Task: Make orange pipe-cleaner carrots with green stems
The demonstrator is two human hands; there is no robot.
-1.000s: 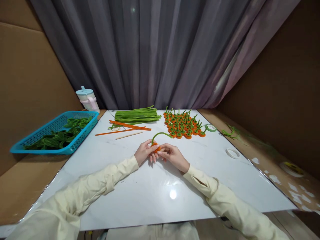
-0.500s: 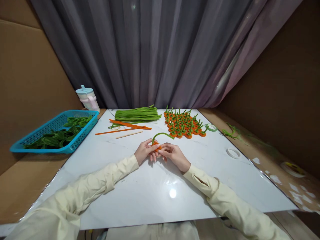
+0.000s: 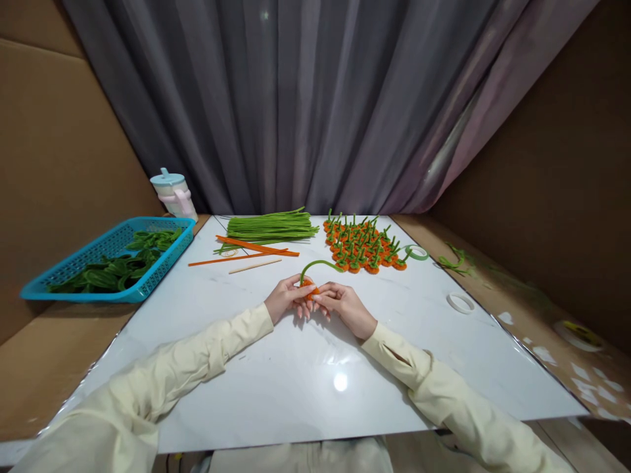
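Between my two hands is an orange pipe-cleaner piece (image 3: 310, 291), partly covered by fingers. A green pipe cleaner (image 3: 318, 263) rises from it and curves over to the right. My left hand (image 3: 290, 297) pinches the piece from the left, thumb on top. From the right, my right hand (image 3: 342, 303) has its thumb and fingertips closed on the orange part's edge. Just beyond stand rows of finished-looking orange pieces with green stems (image 3: 362, 246). A bundle of green pipe cleaners (image 3: 271, 226) lies at the back, with orange pipe cleaners (image 3: 251, 244) in front.
A thin wooden stick (image 3: 255, 266) lies left of centre. At left are a blue basket (image 3: 170, 266) of green leaf shapes and a lidded cup (image 3: 173, 196). Rightward lie a green tape roll (image 3: 417, 252), a white tape roll (image 3: 460, 303) and green scraps (image 3: 454, 259).
Both hands stay in almost the same place on the orange piece. My right fingers have shifted slightly at its edge.
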